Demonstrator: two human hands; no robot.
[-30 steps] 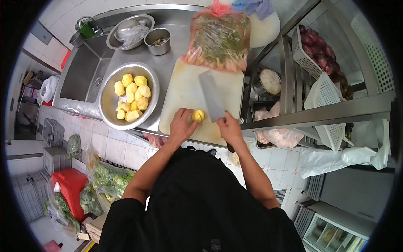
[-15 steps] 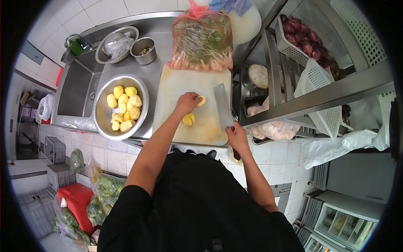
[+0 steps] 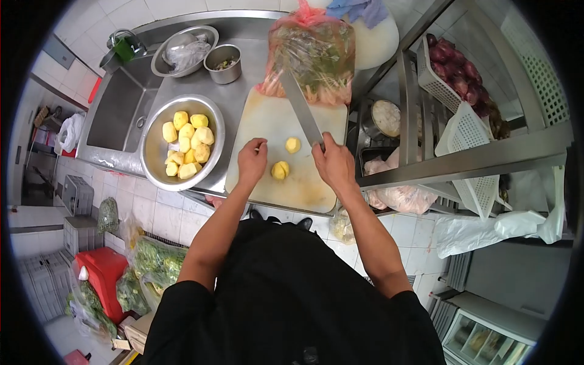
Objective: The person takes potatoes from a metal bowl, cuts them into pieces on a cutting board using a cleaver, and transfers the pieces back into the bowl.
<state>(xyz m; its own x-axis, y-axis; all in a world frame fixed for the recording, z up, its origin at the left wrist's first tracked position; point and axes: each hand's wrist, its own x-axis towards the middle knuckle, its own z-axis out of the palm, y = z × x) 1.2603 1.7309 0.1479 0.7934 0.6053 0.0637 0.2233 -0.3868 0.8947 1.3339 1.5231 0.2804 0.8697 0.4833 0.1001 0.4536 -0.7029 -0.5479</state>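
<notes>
My right hand (image 3: 334, 163) grips a cleaver (image 3: 301, 111) by its handle. The blade slants up and left over the cutting board (image 3: 255, 125), its far end in front of the bagged greens. Below and left of the blade, a peeled potato piece (image 3: 293, 145) lies on the board. Nearer to me rests a cut potato (image 3: 280, 170), its pieces close together. My left hand (image 3: 252, 161) hovers over the board's left part with its fingers curled, and nothing shows in them. Left of the board, a steel bowl (image 3: 148, 155) holds several peeled yellow potatoes (image 3: 188, 137).
A tied bag of greens (image 3: 316, 55) covers the board's far end. A small steel pot (image 3: 224, 73) and a bowl with plastic (image 3: 163, 64) stand behind the potatoes, beside the sink (image 3: 118, 115). A metal rack (image 3: 474, 159) with red onions (image 3: 453, 70) borders the right side.
The potato piece that was in my left hand now lies on the board, and that hand has moved left. My right hand has raised the cleaver and swung its blade leftward.
</notes>
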